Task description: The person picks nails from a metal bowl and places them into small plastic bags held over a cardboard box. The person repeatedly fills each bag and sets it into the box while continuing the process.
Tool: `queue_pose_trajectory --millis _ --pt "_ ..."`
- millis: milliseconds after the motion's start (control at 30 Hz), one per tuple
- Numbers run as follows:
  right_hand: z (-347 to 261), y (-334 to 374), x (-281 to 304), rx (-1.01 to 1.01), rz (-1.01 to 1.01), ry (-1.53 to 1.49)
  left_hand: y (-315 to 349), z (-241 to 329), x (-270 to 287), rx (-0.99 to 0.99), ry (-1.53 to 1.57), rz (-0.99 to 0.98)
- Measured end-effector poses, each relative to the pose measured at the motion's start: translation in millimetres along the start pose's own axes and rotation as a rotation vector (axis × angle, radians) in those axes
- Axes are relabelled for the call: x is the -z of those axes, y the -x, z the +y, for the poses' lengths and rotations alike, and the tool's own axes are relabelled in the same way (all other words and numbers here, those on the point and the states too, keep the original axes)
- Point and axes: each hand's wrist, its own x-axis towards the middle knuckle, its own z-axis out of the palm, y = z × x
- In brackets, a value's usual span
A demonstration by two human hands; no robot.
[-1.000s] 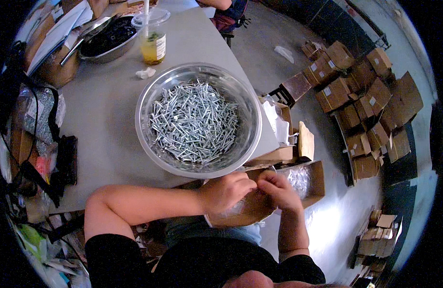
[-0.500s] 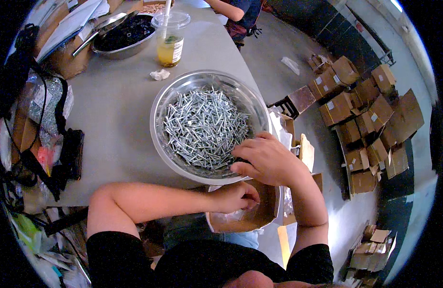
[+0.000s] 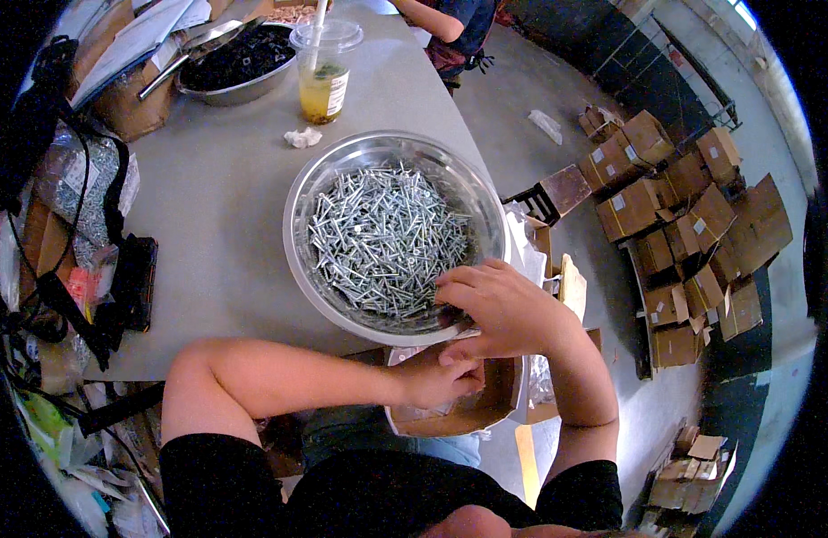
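A round steel bowl (image 3: 304,278) full of thin silver fasteners, screws or nails (image 3: 378,238), stands at the table's near right edge. My right hand (image 3: 508,309) reaches over the bowl's near right rim. Its fingertips are at the fasteners, while its thumb is spread away toward my left hand (image 3: 436,378). That left hand is closed, fingers curled, over an open cardboard box (image 3: 494,408) below the rim. Whatever its fingers may hold is too small to make out. Clear plastic shows inside the box, partly hidden by the left hand.
On the grey table (image 3: 216,224) are a lidded drink cup (image 3: 324,85), crumpled white tissue (image 3: 303,137) and a bowl of black parts (image 3: 239,63) with a metal scoop. Bagged fasteners (image 3: 78,184) lie at left. Cardboard boxes (image 3: 674,224) are stacked at right. Another person's arm (image 3: 432,20) shows at the far edge.
My right thumb has moved out of the bowl, down toward my left hand. My left hand stays over the box. The whole view has shifted slightly.
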Motion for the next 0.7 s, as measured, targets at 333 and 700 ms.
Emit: queue_pose_trajectory --millis 333,700 --pt "-6.1 -3.1 6.5 0.021 -0.060 -0.072 -12.0 13.2 19.6 0.263 0.165 -0.084" --pt "-16.4 11.2 10.2 0.058 0.107 -0.106 -16.3 15.2 23.5 0.407 0.223 -0.266"
